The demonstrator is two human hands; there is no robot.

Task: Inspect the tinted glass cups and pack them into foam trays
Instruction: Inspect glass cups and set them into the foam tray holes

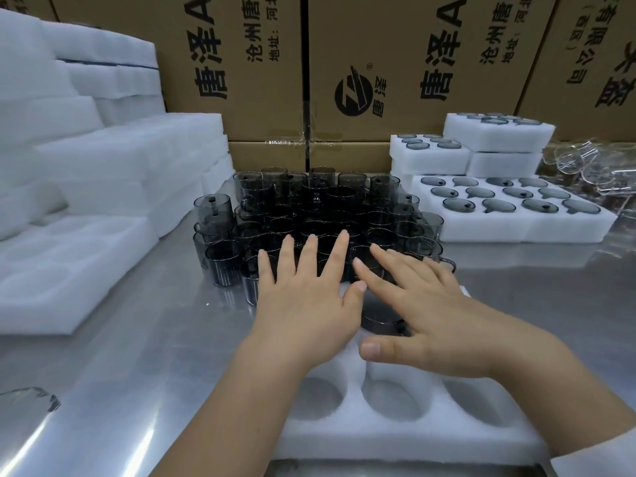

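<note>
Hovering over foam tray (395, 438) — left hand (306, 297), right hand (430, 315) flat, fingers spread, holding nothing; cups (327, 201) beyond tray's far edge — left fingertips reach furthest.

1. Metal table (137, 339): a polished grey surface that spans the foreground, with bright streaks of reflected light at its near left.
2. Cardboard boxes (261, 63): brown cartons stacked as a wall along the table's far side, printed with large black Chinese characters turned sideways.
3. Round black logo (356, 94): printed on the centre carton.
4. Clear tape (303, 142): a shiny strip over a carton seam.
5. Clear glass pieces (585, 166): an untinted heap at far right; shapes indistinct.
6. Clear glass object (29, 397): on the table's left edge, cropped.
</note>
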